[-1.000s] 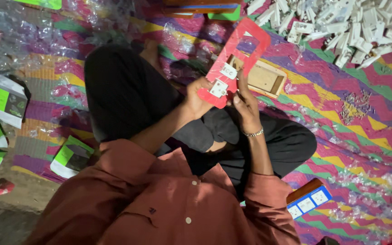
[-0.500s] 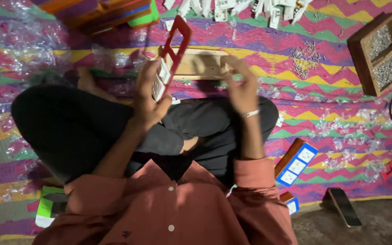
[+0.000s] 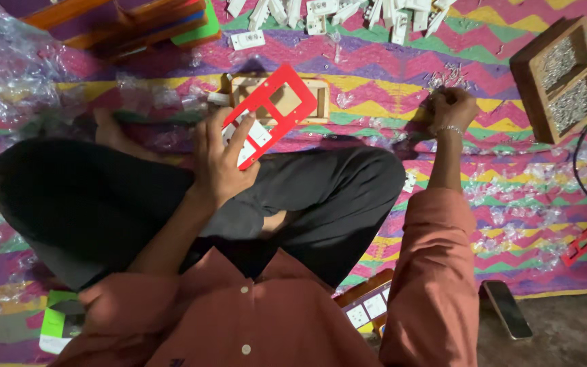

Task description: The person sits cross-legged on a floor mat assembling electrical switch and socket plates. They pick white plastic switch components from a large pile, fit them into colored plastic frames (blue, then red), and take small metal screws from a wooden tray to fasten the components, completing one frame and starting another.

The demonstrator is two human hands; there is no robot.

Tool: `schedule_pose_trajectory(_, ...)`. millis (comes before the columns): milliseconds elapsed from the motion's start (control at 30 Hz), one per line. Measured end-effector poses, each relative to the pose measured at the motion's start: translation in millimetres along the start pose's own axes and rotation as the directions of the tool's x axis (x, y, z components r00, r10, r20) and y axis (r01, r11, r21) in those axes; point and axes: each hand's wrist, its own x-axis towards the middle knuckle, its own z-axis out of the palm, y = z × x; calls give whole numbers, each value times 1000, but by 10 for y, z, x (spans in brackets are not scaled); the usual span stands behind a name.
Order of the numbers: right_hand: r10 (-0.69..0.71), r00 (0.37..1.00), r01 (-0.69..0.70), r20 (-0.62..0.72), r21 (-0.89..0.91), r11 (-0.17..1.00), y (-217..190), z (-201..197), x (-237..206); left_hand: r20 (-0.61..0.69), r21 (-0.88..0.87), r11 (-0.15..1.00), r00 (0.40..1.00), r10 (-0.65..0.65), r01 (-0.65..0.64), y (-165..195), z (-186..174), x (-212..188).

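Left hand (image 3: 220, 163) clamped on a red plastic frame (image 3: 274, 109), fingers spread over its near end, where white switch pieces (image 3: 249, 139) sit in the frame. Frame tilted up and away, its far end hovering over a small wooden jig (image 3: 321, 100) lying on the zigzag-patterned mat (image 3: 375, 81). Right hand (image 3: 451, 107) well off to the right, stretched out to the mat, fingers curled down into a scatter of small shiny bits (image 3: 448, 76); closed on anything or not, cannot tell. Bracelet (image 3: 451, 129) on that wrist. Hands wide apart, crossed legs in dark trousers (image 3: 307, 197) between them.

Further right, a wooden two-compartment tray (image 3: 557, 78) full of tiny metal parts. Along the far edge, a heap of white switch parts (image 3: 327, 12). Far left, a stack of wooden and green boards (image 3: 137, 24), crumpled clear plastic wrap (image 3: 15, 68) beside it. Near right, a dark phone (image 3: 507, 310) on the bare floor, another red frame (image 3: 585, 239) on the mat just beyond it. Near the knee, a finished board with white switches (image 3: 368, 307).
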Motion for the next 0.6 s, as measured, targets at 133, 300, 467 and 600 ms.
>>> schedule_pose_trajectory(133,-125,988,140,90,-186,973,44,-14,89,6,-31,999,1000,24,-24,-54,36,-32)
schedule_pose_trajectory(300,-215,973,214,-80,-24,977,-284,-18,113,-15,-41,998,999,42,-43,-93,54,-68)
schedule_pose_trajectory(467,-77,995,11,57,736,677,-1272,-221,-357,-19,-6,999,999,50,-50,-151,95,-116)
schedule_pose_trajectory(600,-295,917,-43,268,803,595,-2076,-322,-1164,-24,-15,998,998,57,-57,-190,109,-161)
